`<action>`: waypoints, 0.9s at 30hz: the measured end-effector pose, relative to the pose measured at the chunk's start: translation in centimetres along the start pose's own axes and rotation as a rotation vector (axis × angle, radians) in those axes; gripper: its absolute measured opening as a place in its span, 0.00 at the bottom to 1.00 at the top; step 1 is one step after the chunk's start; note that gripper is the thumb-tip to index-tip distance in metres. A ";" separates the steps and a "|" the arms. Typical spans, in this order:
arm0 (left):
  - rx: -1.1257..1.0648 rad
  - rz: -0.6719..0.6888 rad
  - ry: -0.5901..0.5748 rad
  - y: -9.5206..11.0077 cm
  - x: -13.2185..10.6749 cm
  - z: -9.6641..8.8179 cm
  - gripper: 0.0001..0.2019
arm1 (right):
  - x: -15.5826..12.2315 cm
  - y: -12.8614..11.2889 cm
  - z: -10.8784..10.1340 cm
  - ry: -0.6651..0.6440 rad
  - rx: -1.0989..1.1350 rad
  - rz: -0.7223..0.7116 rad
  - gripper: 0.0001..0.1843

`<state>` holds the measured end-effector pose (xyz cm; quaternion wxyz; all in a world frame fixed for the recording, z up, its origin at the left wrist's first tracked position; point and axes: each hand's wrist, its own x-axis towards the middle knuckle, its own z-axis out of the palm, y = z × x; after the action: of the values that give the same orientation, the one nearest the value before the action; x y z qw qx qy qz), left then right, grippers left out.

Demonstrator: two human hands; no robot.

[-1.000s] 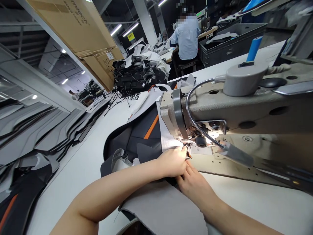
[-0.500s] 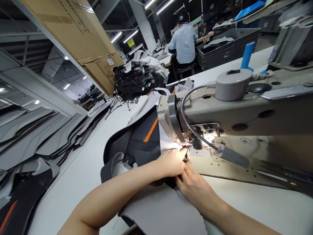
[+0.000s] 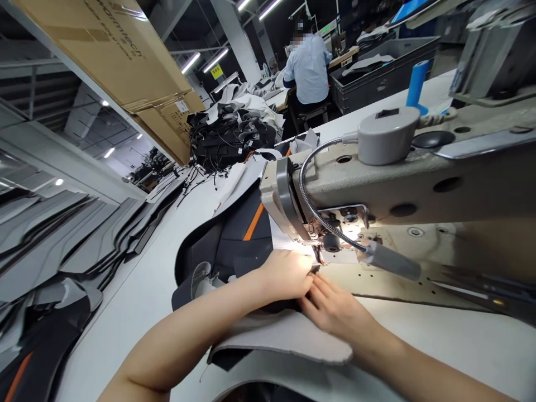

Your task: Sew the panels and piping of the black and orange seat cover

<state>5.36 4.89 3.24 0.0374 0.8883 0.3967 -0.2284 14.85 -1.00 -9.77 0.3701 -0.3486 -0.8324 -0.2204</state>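
Note:
My left hand is closed on the edge of a dark fabric piece with an orange stripe, just in front of the lit needle area of the sewing machine. Fingers bent together, my right hand presses against the same edge, its tips meeting my left hand. A small dark and orange bit of the edge shows under the presser foot. From below my hands a grey panel, part of the sewn work, spreads toward me. What lies inside my grip is mostly hidden.
Behind the machine lies a heap of dark and grey pieces. Stacked panels fill the left side. A cardboard box stands at the back left. A person in a light blue shirt sits beyond, beside a grey crate. Scissors lie at right.
My hands have shifted slightly left and away from the needle. The grey panel's near edge has drawn up toward my hands, baring the white table below it. The whole view has turned slightly.

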 end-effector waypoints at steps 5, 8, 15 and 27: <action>0.188 -0.098 -0.115 1.5 -1.0 0.3 0.24 | 1.3 -1.6 -1.8 -0.169 0.068 0.023 0.12; 0.219 -0.123 -0.109 2.0 -0.9 1.0 0.23 | 1.1 -1.3 -2.5 -0.206 0.051 0.005 0.13; 0.167 -0.138 -0.056 2.4 -0.1 1.6 0.19 | 0.1 0.1 -3.1 -0.181 0.106 -0.010 0.17; 0.153 0.007 0.124 1.2 1.1 2.9 0.12 | -0.1 3.0 -2.8 -0.213 0.296 0.087 0.22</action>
<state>5.78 4.12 -0.02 -0.0542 0.9022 0.3768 -0.2026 18.41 -0.83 -7.79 0.3364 -0.3473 -0.8744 -0.0412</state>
